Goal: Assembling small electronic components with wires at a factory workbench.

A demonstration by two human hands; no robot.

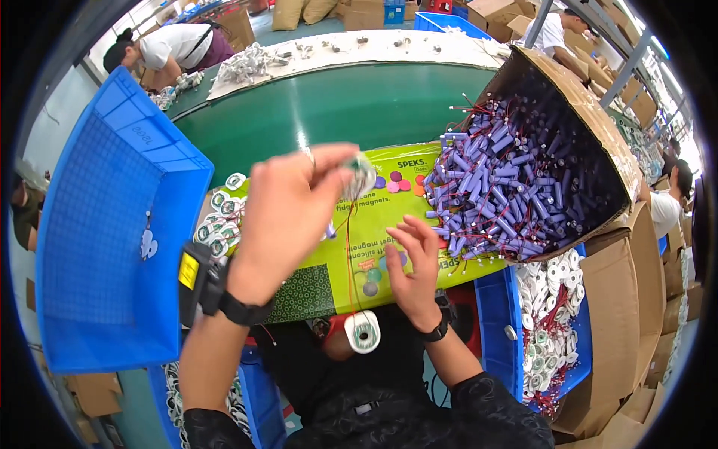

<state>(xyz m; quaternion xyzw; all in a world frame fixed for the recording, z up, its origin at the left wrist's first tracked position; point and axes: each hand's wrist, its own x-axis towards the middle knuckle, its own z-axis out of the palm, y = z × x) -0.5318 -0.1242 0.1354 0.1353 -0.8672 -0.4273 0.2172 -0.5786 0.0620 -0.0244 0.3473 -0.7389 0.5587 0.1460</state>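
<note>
My left hand (292, 198) is raised above a bright green printed sheet (389, 217), pinching a small round white part (362, 178) between thumb and fingertips. Thin red and dark wires (350, 262) run down from that part. At their lower end a white oval housing (363, 331) with a dark centre hangs by the sheet's near edge. My right hand (416, 269) hovers over the sheet's right half, fingers apart and holding nothing. Just right of my left hand, a purple cylindrical cell (330, 230) lies partly hidden. White ring-shaped parts (218, 221) are piled behind my left wrist.
On the right, a tipped cardboard box (598, 127) spills purple wired cells (497, 179). A blue crate (112, 224) stands left, with one white piece inside. Lower right, a blue bin (497, 322) holds white parts. Beyond the green belt (336, 101), people work among boxes.
</note>
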